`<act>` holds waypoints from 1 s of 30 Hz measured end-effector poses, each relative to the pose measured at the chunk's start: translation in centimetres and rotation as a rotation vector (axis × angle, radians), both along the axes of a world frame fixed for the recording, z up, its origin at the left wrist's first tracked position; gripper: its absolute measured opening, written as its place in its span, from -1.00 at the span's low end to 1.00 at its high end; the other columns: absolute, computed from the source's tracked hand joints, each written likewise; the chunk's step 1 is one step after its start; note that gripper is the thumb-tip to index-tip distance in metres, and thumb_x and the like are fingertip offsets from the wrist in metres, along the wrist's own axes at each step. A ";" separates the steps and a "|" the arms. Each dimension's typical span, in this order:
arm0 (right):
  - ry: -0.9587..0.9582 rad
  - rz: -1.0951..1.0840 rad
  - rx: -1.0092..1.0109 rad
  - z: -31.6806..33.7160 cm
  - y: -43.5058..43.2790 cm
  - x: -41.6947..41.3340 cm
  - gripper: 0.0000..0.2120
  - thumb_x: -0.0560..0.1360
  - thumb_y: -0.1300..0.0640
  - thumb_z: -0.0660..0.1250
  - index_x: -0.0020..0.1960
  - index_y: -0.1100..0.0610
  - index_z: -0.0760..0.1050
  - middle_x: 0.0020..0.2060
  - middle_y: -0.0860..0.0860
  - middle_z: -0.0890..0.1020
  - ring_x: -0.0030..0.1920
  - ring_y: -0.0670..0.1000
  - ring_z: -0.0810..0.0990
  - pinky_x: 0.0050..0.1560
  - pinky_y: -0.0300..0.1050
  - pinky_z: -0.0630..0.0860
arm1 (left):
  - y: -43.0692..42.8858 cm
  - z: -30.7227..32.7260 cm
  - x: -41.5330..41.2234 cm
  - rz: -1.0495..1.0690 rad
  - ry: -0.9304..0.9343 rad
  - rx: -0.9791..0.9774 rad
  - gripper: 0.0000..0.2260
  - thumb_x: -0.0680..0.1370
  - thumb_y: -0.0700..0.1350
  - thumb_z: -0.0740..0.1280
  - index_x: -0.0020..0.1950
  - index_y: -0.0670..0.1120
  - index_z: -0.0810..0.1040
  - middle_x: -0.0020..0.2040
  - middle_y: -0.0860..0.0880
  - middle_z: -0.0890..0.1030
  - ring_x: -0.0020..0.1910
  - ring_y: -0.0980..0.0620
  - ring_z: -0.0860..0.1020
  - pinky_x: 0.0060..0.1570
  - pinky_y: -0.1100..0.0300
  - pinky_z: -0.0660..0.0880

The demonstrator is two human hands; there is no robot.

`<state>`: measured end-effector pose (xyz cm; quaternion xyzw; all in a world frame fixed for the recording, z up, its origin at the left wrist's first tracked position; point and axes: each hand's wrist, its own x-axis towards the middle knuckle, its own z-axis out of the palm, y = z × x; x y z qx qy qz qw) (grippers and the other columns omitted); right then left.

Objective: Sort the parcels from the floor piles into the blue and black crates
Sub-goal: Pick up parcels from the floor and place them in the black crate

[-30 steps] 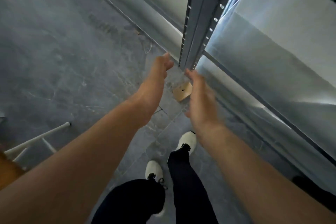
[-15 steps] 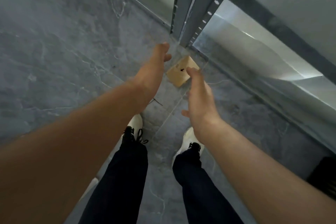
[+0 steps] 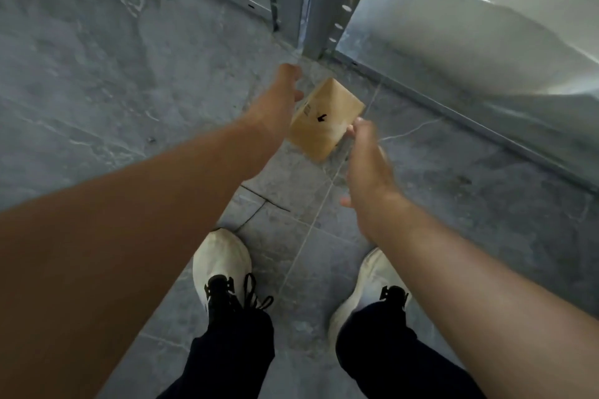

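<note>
The grey tiled floor [image 3: 113, 91] carries one small cardboard box [image 3: 324, 126], lying just before the foot of the metal rack post [image 3: 311, 10] and well ahead of both shoes [image 3: 222, 266]. The left hand [image 3: 278, 100] reaches along the box's left side with its fingers stretched out and loosely apart. The right hand [image 3: 366, 159] has straight fingers held together, their tips touching the box's near right corner.

A push from those tips alone could slide the box toward the post, and a hold taken only at the corners may slip.

No crates are in view. Whether the box lies flat or tipped is unclear. Whether the left hand touches the box cannot be told. Its print is blurred.
</note>
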<state>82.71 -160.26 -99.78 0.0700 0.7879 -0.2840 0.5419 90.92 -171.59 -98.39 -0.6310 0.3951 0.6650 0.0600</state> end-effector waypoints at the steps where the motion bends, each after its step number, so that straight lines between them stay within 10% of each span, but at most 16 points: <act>1: -0.004 -0.013 0.002 -1.1 -0.2 -0.3 -0.66 0.75 -0.21 0.06 0.20 -0.11 0.57 -0.09 -0.26 0.43 -0.05 -0.20 0.45 0.38 0.13 0.46 | -0.2 -1.1 -0.4 -0.010 0.004 0.003 -0.49 0.69 0.21 0.02 0.51 -0.01 0.45 0.39 -0.03 0.47 0.08 0.06 0.40 0.09 0.17 0.22; 4: -0.021 -0.040 -0.014 -4.4 -0.8 -0.8 -0.50 0.71 -0.28 0.07 0.45 0.00 0.48 0.01 -0.19 0.45 0.08 -0.10 0.48 0.43 0.21 0.44 | -0.9 -3.9 -1.2 0.005 0.001 -0.014 -0.49 0.69 0.23 0.02 0.51 0.03 0.46 0.51 -0.02 0.41 0.19 0.06 0.31 0.17 0.08 0.16; 8: -0.054 -0.149 -0.081 -6.8 -1.6 -0.8 -0.59 0.68 -0.26 0.11 0.24 0.03 0.48 0.14 -0.09 0.54 0.26 0.03 0.54 0.41 0.15 0.42 | -1.1 -5.5 -1.4 0.009 -0.014 -0.010 -0.49 0.68 0.24 0.03 0.53 0.05 0.43 0.49 -0.02 0.44 0.26 0.00 0.38 0.18 0.08 0.18; 15: -0.052 -0.251 -0.151 -3.2 -0.6 1.1 -0.66 0.70 -0.25 0.09 0.31 -0.09 0.42 0.28 0.05 0.59 0.29 0.12 0.61 0.31 0.20 0.59 | 0.3 -2.2 0.4 0.040 -0.086 0.031 -0.54 0.65 0.32 0.01 0.28 0.06 0.48 0.04 -0.06 0.56 -0.06 -0.03 0.51 -0.20 0.12 0.32; 24: -0.037 -0.218 -0.221 9.6 1.4 3.2 -0.59 0.75 -0.21 -0.01 -0.07 -0.09 0.49 -0.24 -0.08 0.62 -0.05 0.02 0.60 -0.09 -0.14 0.51 | 2.7 10.2 2.8 0.157 -0.038 -0.002 -0.53 0.67 0.26 0.02 0.24 -0.03 0.55 -0.10 -0.04 0.53 -0.18 0.00 0.47 -0.24 0.13 0.31; 30: 0.049 -0.320 -0.265 20.6 1.2 4.4 -0.53 0.72 -0.28 0.02 0.23 0.01 0.53 0.07 0.07 0.68 0.22 0.13 0.63 0.30 0.10 0.49 | 4.0 20.9 5.2 0.234 0.043 -0.013 -0.52 0.69 0.19 0.02 0.33 -0.08 0.54 -0.07 -0.05 0.59 -0.11 0.04 0.55 -0.12 0.12 0.34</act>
